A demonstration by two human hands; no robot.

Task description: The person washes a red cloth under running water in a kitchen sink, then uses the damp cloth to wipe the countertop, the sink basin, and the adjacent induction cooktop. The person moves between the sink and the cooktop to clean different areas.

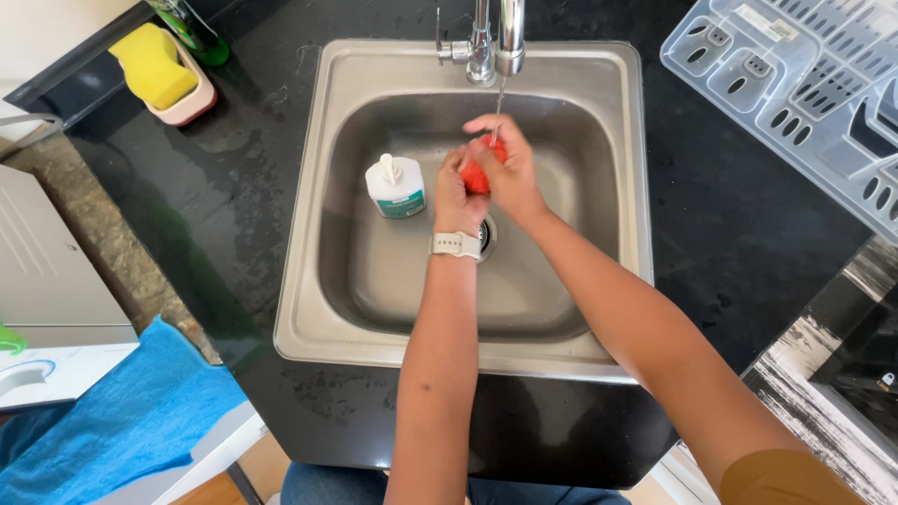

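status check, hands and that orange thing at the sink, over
Left hand and right hand both gripping orange item under faucet trickle. White bottle beside, clear.

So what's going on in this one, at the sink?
A person stands at a square stainless-steel sink set in a black countertop. Both hands hold a small orange-red object under a thin stream of water from the chrome tap: the left hand cups it from below, the right hand wraps over it. What the object is cannot be told. A small white bottle with a teal label stands in the basin beside the hands.
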